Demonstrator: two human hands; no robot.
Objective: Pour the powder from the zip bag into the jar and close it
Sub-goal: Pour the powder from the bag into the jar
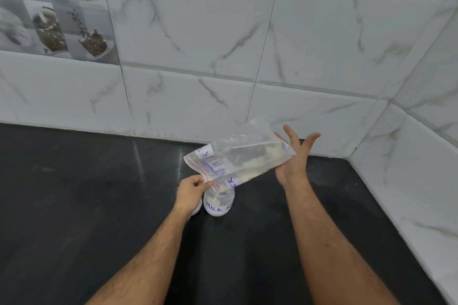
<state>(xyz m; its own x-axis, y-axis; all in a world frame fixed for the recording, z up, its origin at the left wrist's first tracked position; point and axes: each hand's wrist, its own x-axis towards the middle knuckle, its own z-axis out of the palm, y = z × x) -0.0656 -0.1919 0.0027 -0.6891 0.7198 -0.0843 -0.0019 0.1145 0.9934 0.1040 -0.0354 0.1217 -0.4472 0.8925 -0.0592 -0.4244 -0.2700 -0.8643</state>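
Zip bag [238, 158] mouth-down, seemingly over jar [219, 203]

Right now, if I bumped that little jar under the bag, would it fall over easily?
Probably, yes. The jar looks small and see-through, likely light plastic, with only a little powder inside, so it has little weight to steady it. Nobody holds it: the left hand pinches the zip bag and the right hand is open. Once tipped, it might roll.

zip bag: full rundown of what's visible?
The clear plastic zip bag with a handwritten white "MILK" label is held tilted, its red-lined zip mouth down over the small clear jar. The left hand pinches the mouth edge; the open right hand touches the raised end. A little pale powder remains inside.
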